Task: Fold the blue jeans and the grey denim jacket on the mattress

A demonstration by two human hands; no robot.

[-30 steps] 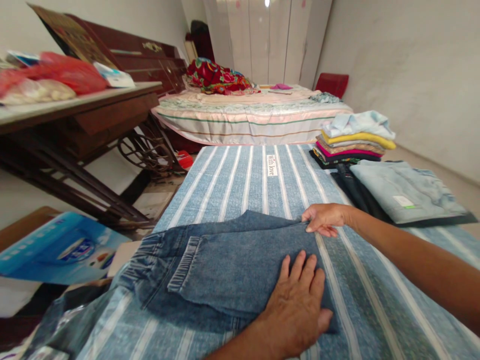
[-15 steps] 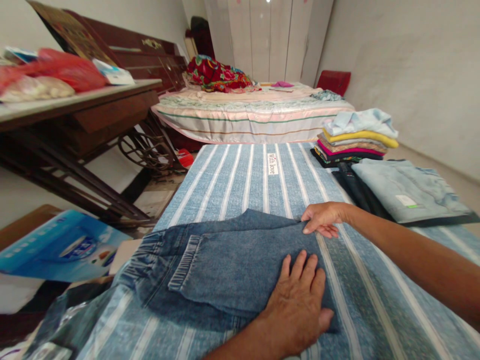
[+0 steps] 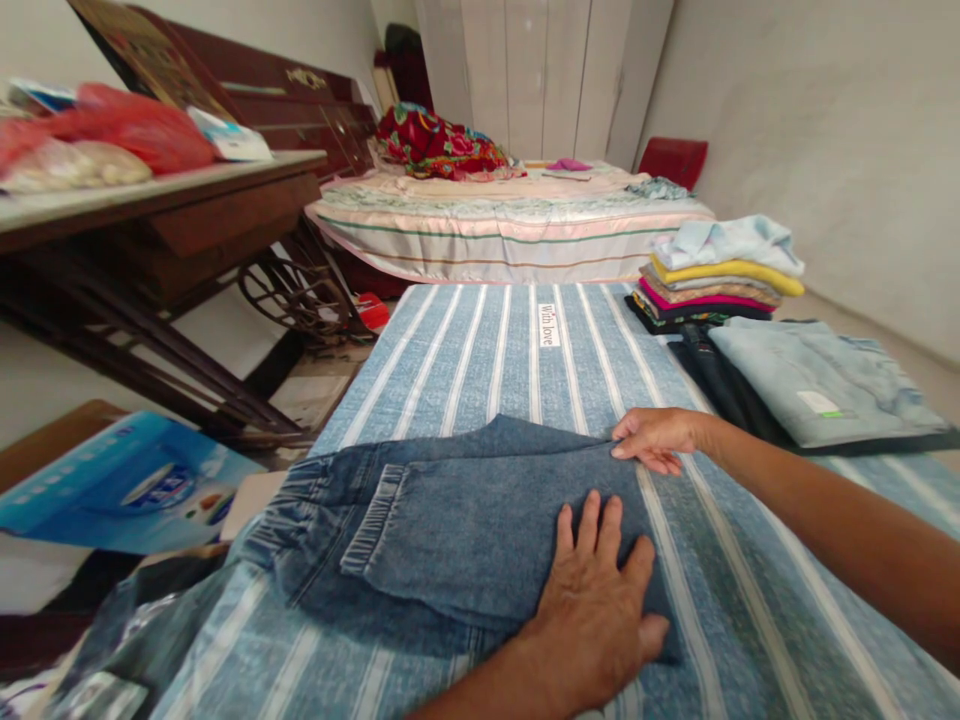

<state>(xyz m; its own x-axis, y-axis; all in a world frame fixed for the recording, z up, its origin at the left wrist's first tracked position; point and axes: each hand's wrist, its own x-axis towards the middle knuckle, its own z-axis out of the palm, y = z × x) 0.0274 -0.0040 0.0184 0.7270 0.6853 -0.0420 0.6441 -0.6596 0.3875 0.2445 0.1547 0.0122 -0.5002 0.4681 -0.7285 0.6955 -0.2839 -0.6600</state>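
Jeans [image 3: 480, 540] in dark blue denim lie doubled over on the striped cover [image 3: 510, 350] right in front of you, with the gathered waistband [image 3: 281, 515] out at the cover's left edge and one elastic cuff [image 3: 375, 520] folded back on top, just short of it. Your left hand [image 3: 589, 610] rests palm down near the right-hand fold, fingers straight and slightly spread, gripping nothing. Your right hand [image 3: 651, 440] pinches the far corner of that fold between thumb and forefinger, the other fingers loosely curled. The step seems to be squaring the fold, so let the flat palm act as anchor: press enough to stop the layers sliding, but not so hard that you drag the top leg askew. Draw the pinched corner gently outward, catching every layer; tugging the top one alone would probably skew it. At the far edge, the lower layer juts past the upper leg in a point, which may want evening. Stroke away from the gathers, since elastic tends to pucker the cloth beside it.
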